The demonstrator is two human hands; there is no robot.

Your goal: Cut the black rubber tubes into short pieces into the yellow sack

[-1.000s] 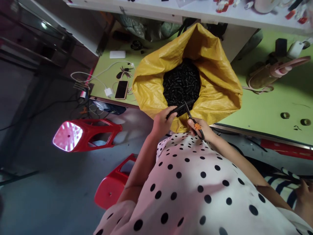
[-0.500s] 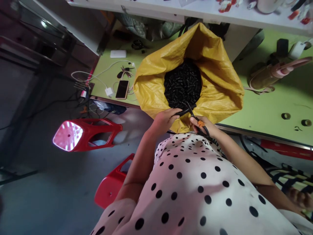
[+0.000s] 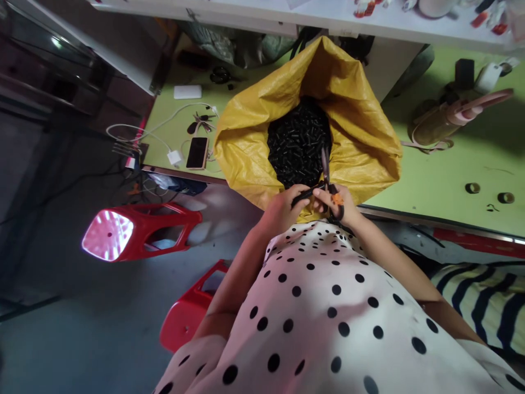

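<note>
At the near rim of a yellow woven sack (image 3: pixel 250 139), my two hands are close together. My left hand (image 3: pixel 283 209) is closed around a length of black corrugated tube (image 3: pixel 302 197). My right hand (image 3: pixel 342 205) grips scissors (image 3: pixel 325 164) with an orange patch at the handle, their blades pointing away over the sack's mouth. The fingertips of my right hand also reach the tube's end beside my left hand. Inside the sack lies a heap of short black tube pieces (image 3: pixel 298 142). Whether the blades touch the tube cannot be made out.
The sack stands on a green table (image 3: pixel 435 186). Left of it are a phone (image 3: pixel 197 152), keys (image 3: pixel 200 123) and a white charger (image 3: pixel 175 158). A bottle (image 3: pixel 443 123) and tape rolls (image 3: pixel 472 188) are at right. Red stools (image 3: pixel 172 230) stand on the floor; a shelf (image 3: pixel 246 13) overhangs.
The scissors have turned from pointing up-left to nearly straight away from me. My right hand has moved closer to my left, its fingers now at the tube. The whole view has shifted slightly.
</note>
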